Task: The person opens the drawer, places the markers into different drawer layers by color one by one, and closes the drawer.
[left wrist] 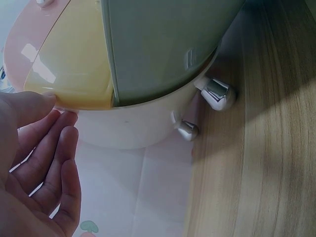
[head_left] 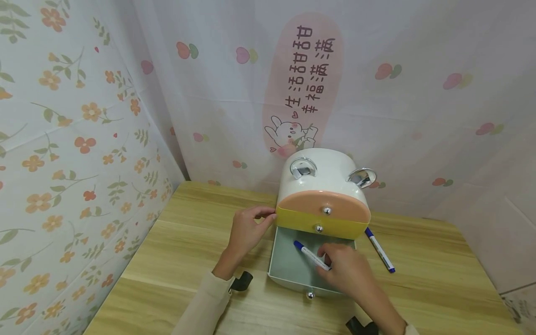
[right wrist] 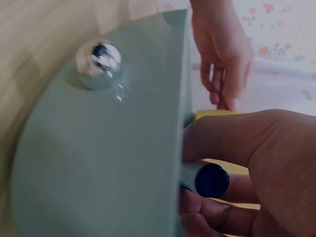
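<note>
A white storage box (head_left: 320,170) with orange, yellow and green drawers stands on the table. Its green bottom drawer (head_left: 284,260) is pulled out. My right hand (head_left: 349,270) pinches a white marker with a blue cap (head_left: 311,256) inside that drawer, the cap pointing up and left. In the right wrist view the marker's blue end (right wrist: 212,180) shows between thumb and fingers. My left hand (head_left: 249,228) touches the box's left edge. Its thumb rests on the corner of the yellow drawer (left wrist: 74,64), with the fingertips by the white casing (left wrist: 123,128).
Another white marker with blue ends (head_left: 381,251) lies on the wooden table (head_left: 184,232) right of the box. Silver knobs jut from the drawer fronts, the lowest knob (head_left: 310,294) nearest me. A patterned curtain (head_left: 217,93) hangs close behind the box.
</note>
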The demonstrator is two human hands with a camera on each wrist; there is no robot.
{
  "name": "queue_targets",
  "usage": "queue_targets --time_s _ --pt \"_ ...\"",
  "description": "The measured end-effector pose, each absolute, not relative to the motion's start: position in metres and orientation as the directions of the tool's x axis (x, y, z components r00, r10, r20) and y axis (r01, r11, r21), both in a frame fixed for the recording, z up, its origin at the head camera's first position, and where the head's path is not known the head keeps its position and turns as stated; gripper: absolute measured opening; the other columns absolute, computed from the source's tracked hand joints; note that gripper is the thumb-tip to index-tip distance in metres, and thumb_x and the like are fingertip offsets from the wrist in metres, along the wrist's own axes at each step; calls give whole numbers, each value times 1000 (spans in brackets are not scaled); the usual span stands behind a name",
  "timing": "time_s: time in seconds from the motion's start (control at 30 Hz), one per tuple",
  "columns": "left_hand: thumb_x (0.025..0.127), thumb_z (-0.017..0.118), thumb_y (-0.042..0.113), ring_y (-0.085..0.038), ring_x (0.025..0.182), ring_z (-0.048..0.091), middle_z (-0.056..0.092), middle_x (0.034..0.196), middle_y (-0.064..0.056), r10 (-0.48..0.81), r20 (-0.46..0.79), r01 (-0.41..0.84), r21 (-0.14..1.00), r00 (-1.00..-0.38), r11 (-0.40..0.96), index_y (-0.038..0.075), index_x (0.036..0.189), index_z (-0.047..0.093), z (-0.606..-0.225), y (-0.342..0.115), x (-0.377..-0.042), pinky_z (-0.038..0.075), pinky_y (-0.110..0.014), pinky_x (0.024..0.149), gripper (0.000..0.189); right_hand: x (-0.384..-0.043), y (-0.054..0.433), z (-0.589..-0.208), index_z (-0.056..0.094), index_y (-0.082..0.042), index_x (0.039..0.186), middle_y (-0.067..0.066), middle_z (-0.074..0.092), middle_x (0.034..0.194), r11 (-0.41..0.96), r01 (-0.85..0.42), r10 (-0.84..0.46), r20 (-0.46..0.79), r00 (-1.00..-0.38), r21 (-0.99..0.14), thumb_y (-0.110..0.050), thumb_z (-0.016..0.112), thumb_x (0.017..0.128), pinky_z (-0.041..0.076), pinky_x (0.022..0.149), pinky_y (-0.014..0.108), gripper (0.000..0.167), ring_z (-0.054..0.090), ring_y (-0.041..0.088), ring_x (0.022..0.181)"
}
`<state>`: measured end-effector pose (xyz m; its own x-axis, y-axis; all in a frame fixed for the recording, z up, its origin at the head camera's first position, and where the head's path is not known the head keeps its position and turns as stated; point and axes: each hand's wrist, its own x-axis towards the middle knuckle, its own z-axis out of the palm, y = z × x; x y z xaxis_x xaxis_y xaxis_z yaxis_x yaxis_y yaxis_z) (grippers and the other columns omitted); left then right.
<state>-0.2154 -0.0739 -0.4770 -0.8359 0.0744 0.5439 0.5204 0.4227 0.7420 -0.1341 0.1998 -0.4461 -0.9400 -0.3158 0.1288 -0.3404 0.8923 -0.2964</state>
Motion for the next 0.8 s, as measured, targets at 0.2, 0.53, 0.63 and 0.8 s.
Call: queue_targets --time_s 0.2,0.53,0.63,0.8 --pt "94 88 10 -19 89 79 83 97 -3 76 532 513 754 -843 410 6 105 86 -477 -74 -216 66 -45 83 12 -134 196 -457 77 -19 95 -19 58 70 871 -345 -335 90 -938 -350 -19 97 79 45 52 29 25 51 1 61" --pt "95 88 11 -18 89 79 83 97 -2 74 533 507 741 -843 439 6 105 86 -478 -73 -217 66 -41 83 12 -137 196 -470 78 -19 93 -19 55 67 876 -329 -346 18 -938 -354 -18 98 78 43 52 28 25 49 2 58" --pt "95 88 11 -18 89 79 83 97 -2 72 532 506 742 -843 439 6 105 86 -478 -73 -217 66 -41 82 12 -138 196 -471 78 -19 91 -19 57 67 877 -321 -344 0 -939 -357 -19 99 78 44 52 28 25 50 3 58" --pt "94 88 10 -19 88 79 83 96 -3 70 541 515 742 -838 430 5 105 86 -478 -72 -217 66 -42 82 12 -139 198 -473 77 -19 89 -19 60 69 876 -334 -355 3 -935 -347 -19 99 78 47 53 29 25 53 3 59"
